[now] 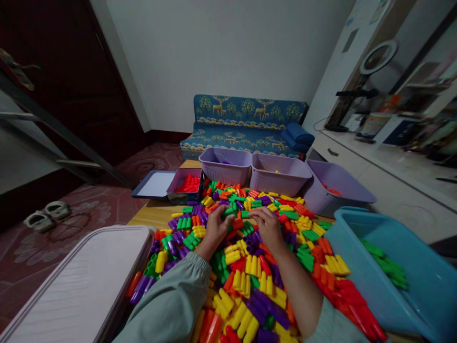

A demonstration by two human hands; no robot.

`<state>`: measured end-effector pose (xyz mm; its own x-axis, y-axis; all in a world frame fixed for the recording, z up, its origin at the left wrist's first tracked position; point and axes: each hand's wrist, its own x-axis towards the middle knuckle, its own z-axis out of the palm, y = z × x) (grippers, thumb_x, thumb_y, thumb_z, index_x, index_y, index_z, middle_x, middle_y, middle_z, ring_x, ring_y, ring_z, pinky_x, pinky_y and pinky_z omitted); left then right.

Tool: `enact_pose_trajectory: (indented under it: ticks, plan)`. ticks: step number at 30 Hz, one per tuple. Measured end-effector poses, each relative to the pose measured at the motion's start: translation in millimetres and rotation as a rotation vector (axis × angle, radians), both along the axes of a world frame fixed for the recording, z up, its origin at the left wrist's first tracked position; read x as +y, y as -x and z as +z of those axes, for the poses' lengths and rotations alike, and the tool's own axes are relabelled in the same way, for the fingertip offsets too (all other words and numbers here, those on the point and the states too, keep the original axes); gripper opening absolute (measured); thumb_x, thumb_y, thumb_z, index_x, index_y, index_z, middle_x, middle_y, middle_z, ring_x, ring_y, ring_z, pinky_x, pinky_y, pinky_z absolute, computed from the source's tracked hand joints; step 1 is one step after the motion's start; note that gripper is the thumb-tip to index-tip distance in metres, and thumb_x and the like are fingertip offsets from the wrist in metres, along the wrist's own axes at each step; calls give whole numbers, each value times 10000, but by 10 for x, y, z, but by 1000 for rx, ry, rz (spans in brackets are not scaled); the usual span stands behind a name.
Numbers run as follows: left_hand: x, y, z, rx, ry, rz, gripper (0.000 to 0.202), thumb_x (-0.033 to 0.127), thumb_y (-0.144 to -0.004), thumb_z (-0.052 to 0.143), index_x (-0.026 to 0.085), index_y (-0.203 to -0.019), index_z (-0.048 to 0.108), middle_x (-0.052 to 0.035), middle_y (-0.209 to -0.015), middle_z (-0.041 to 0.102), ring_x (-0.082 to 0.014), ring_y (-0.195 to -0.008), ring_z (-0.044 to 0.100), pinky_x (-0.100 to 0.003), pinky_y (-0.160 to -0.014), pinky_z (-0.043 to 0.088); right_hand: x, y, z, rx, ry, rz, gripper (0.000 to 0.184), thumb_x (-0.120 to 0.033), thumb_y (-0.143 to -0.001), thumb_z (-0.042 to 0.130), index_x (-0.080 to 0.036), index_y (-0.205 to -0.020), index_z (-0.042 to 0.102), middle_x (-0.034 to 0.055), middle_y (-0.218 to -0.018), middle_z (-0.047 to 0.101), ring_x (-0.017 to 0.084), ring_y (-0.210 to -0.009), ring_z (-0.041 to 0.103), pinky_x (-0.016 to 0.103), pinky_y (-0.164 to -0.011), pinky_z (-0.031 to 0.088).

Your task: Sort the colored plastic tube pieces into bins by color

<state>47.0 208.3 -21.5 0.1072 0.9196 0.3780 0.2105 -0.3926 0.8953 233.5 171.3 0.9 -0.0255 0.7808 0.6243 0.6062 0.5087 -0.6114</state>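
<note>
Both my hands are over a pile of bullet-shaped plastic building blocks in yellow, green, purple, orange and red. My left hand (217, 227) is closed, with a green block (229, 211) between thumb and forefinger. My right hand (268, 227) faces it from the right, its fingertips pinched at the end of another green block (245, 214). A small gap separates the two hands. Under and around them lie loose blocks, among them a yellow block (233, 254) and a purple block (252, 244). My fingers partly cover the pieces they touch.
Lilac bins (225, 166) line the table's far side. A box of red pieces (172, 188) stands back left, beside a lid (140, 186). A turquoise bin (352, 247) holds green pieces at right. A white lidded box (89, 281) is at left; red gloves (352, 297) lie front right.
</note>
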Motion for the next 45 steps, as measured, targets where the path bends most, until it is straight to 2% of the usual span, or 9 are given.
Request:
enact_pose_trajectory:
  ticks: [4,9,15,20,27,30,33,37,45]
  plan:
    - [14,7,26,-114,88,105,278,319,-763,643,151,-984,628,-43,-876,682,-171,-776,643,-261,-681,511,16,-46,-36,64,-8,-127,220,-217,-885,491,-229,-938,704,61,-959,636,190,-916,597,340,-819,493]
    - [26,32,-17,-4,35,87,313,295,-794,613,163,-1076,642,-75,-1018,700,-212,-922,655,-333,-806,526,20,-102,-68,-185,5,-284,183,-172,-813,574,-232,-897,725,70,-1114,623,243,-1058,529,424,-935,433]
    - [50,25,-119,174,-90,61,266,209,-791,591,169,-1044,664,-87,-1003,709,-230,-959,649,-387,-864,512,-45,25,-31,-403,153,-224,134,-250,-783,657,-239,-908,706,54,-894,680,227,-893,577,363,-791,462]
    - [38,23,-139,241,-108,50,274,218,-809,580,170,-1070,648,-91,-997,705,-231,-942,648,-388,-840,513,-49,121,-156,-510,193,-247,277,-317,-701,748,-259,-964,686,78,-881,675,256,-914,583,372,-772,447]
    - [30,12,-152,185,-93,49,270,250,-832,561,175,-1091,576,-68,-975,671,-192,-884,638,-319,-788,500,-30,113,-180,-449,319,-209,219,-231,-721,714,-243,-937,683,73,-909,674,252,-905,616,390,-814,455]
    - [17,8,-127,134,-66,53,244,266,-848,544,167,-1071,549,-62,-951,649,-184,-865,628,-305,-775,490,-30,109,-100,-257,290,-166,201,-256,-769,657,-224,-967,666,74,-948,661,241,-921,616,388,-827,474]
    - [-12,1,-53,100,-56,-4,239,292,-869,526,162,-1063,577,-74,-978,647,-191,-915,611,-314,-821,475,-53,155,13,-22,231,7,211,-228,-792,618,-214,-1001,647,83,-1124,619,217,-1068,579,375,-938,448]
    - [-52,-16,60,79,-105,-169,266,338,-877,535,173,-1047,656,-84,-1009,636,-199,-971,580,-323,-875,448,-103,252,81,83,288,261,172,-155,-763,634,-226,-914,675,80,-1319,532,211,-1210,513,379,-1015,405]
    - [-60,-19,71,118,-102,-257,347,385,-917,455,207,-1128,666,-83,-996,615,-196,-938,565,-329,-843,446,-103,260,13,222,223,170,144,-182,-732,675,-227,-863,717,98,-1209,624,227,-1079,610,385,-932,486]
